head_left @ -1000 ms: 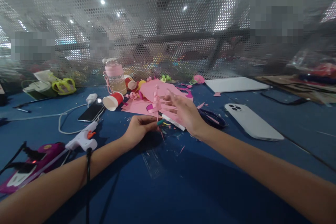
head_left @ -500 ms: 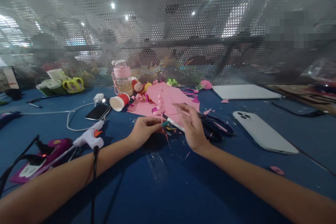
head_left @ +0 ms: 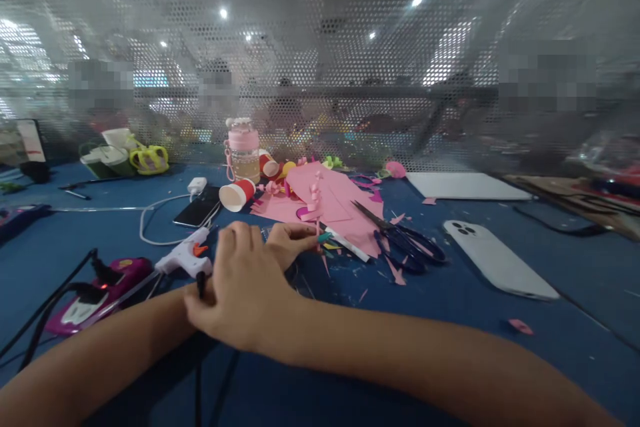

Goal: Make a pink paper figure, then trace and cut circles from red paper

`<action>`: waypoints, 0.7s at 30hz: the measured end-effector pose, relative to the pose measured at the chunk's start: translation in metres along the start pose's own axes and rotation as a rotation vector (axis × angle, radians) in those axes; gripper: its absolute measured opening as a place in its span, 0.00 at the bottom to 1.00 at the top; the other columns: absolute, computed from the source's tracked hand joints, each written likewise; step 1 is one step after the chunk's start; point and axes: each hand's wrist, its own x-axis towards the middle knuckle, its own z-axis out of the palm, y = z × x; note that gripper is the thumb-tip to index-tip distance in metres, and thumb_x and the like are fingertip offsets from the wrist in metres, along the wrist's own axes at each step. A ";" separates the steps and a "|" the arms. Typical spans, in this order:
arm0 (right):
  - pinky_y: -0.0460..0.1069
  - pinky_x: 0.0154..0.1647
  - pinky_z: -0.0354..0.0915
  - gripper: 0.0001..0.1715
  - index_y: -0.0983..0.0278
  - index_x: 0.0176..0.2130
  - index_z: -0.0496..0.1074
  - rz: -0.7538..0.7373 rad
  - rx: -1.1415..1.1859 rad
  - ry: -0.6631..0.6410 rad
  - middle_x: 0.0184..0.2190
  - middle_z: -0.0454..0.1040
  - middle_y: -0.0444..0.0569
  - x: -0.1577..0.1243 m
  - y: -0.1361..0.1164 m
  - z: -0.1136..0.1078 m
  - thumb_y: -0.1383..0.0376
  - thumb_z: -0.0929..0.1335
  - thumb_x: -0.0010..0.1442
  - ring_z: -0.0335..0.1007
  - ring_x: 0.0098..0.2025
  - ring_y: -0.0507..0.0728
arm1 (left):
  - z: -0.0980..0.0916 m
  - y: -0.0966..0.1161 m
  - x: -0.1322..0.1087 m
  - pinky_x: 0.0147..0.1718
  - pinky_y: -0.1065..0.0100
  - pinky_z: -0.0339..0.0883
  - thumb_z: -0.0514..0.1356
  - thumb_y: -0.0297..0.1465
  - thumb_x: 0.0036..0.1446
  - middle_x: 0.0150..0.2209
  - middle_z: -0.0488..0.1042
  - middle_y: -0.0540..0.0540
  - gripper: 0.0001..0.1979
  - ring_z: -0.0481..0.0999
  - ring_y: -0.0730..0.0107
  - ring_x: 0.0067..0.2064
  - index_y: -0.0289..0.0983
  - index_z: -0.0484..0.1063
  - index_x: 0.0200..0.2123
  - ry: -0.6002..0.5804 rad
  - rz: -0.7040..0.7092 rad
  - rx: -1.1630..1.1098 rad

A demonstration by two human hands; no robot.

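My left hand (head_left: 290,245) pinches a thin pink paper strip (head_left: 319,221), whose curled upper part (head_left: 314,197) stands up in front of the pink sheets (head_left: 333,190). A teal tip shows at its thumb. My right hand (head_left: 245,287) crosses over my left wrist, thumb apart from the bent fingers; nothing shows in it and its fingertips are partly hidden. Just beyond its thumb side is a white glue gun (head_left: 185,255) with an orange trigger and black cord. Dark blue scissors (head_left: 405,240) and a white stick-like piece (head_left: 349,245) lie to the right of my left hand.
A purple power strip (head_left: 123,280), black phone (head_left: 197,207), red paper cup (head_left: 238,194) and pink-lidded bottle (head_left: 244,153) stand or lie at left. On the right are a white phone (head_left: 495,257) and white board (head_left: 465,185). Paper scraps litter the blue table. A perforated metal screen (head_left: 320,67) rises behind.
My right hand has swung left from beside the scissors to over my left wrist, near the glue gun. The scissors are now uncovered. My left hand keeps its pinch on the paper strip.
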 end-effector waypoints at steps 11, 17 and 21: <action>0.55 0.33 0.63 0.19 0.77 0.45 0.65 0.342 -0.157 -0.242 0.40 0.67 0.67 0.054 -0.064 0.031 0.69 0.61 0.55 0.65 0.40 0.64 | -0.002 0.000 -0.001 0.27 0.74 0.66 0.69 0.36 0.32 0.18 0.73 0.51 0.14 0.71 0.77 0.22 0.32 0.74 0.22 -0.034 0.041 -0.020; 0.53 0.31 0.64 0.15 0.72 0.41 0.70 0.293 -0.136 -0.571 0.39 0.72 0.60 0.064 -0.046 0.027 0.73 0.61 0.53 0.67 0.42 0.63 | 0.000 0.000 0.000 0.26 0.74 0.66 0.69 0.36 0.29 0.18 0.73 0.51 0.16 0.70 0.78 0.21 0.31 0.75 0.22 -0.023 0.009 -0.048; 0.53 0.32 0.65 0.16 0.70 0.43 0.69 0.244 -0.071 -0.607 0.43 0.71 0.56 0.065 -0.036 0.026 0.71 0.63 0.54 0.67 0.44 0.61 | 0.001 0.003 0.000 0.27 0.75 0.66 0.69 0.36 0.29 0.19 0.74 0.51 0.16 0.71 0.79 0.21 0.31 0.75 0.23 -0.031 -0.002 -0.050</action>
